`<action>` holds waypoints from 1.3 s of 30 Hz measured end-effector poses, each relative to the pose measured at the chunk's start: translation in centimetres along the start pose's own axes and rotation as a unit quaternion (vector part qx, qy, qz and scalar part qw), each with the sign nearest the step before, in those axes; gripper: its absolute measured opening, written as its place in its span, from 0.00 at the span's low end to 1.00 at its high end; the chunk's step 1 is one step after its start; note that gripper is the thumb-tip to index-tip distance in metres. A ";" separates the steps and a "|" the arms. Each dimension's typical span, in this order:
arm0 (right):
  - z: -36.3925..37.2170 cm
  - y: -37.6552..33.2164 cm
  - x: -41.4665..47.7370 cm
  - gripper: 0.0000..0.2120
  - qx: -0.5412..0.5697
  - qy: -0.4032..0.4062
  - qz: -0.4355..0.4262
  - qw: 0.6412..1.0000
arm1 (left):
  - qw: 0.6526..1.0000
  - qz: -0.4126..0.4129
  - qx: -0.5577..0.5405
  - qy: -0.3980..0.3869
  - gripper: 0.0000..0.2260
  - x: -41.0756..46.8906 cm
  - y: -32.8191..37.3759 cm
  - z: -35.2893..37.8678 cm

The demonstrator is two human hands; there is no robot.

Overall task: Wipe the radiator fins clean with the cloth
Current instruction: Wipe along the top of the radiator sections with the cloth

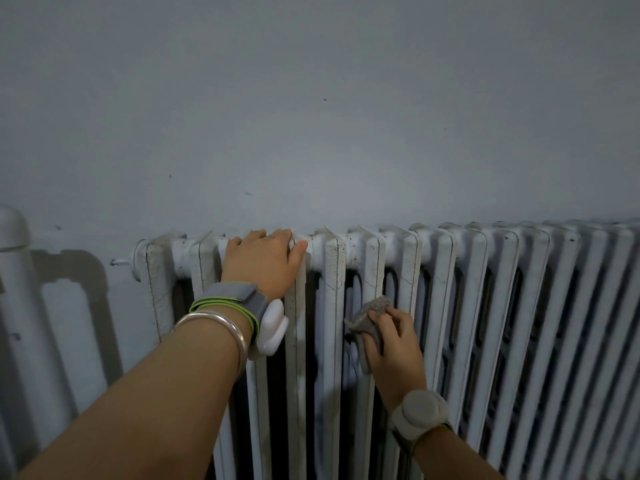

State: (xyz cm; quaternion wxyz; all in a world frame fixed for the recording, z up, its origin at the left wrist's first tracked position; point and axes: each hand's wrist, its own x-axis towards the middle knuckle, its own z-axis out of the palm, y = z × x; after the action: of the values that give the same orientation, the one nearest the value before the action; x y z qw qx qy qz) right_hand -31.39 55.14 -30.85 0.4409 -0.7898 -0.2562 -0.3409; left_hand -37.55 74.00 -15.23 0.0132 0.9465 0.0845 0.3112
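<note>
A white cast-iron radiator [485, 306] with many upright fins runs along the wall from centre left to the right edge. Its paint is speckled with dirt near the top. My left hand [263, 261] rests flat over the top of the fins near the left end, fingers curled over the upper edge. My right hand [391, 344] grips a small grey cloth [370, 317] and presses it against the front of a fin about a quarter of the way down. Part of the cloth is hidden under my fingers.
A pale grey wall [311, 116] fills the upper half. A white vertical pipe with a rounded cap [14, 244] stands at the far left, its shadow beside it. A small valve stub [121, 262] sticks out from the radiator's left end.
</note>
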 end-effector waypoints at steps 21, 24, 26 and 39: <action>-2.3 -10.4 16.4 0.15 -0.049 -0.039 -0.054 0.997 | 1.000 0.011 0.023 -0.015 0.16 0.1 -5.4 -1.6; -1.0 -10.5 18.7 0.15 -0.108 -0.073 -0.023 0.991 | 1.000 0.009 0.026 -0.010 0.20 0.1 -5.6 -1.5; -0.5 -10.5 19.6 0.16 -0.160 -0.128 -0.011 0.979 | 1.000 0.016 0.021 0.003 0.23 0.0 -5.6 -1.3; -0.4 -11.6 19.0 0.15 -0.226 -0.254 0.030 0.940 | 1.000 0.019 0.008 0.021 0.19 0.2 -5.9 -0.7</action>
State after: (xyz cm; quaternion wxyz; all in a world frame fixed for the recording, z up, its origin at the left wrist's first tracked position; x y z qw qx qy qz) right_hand -27.61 62.38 -10.11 0.1814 -0.9362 -0.2522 -0.1644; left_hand -38.71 79.81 -15.03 -0.0018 0.9411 0.0694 0.3310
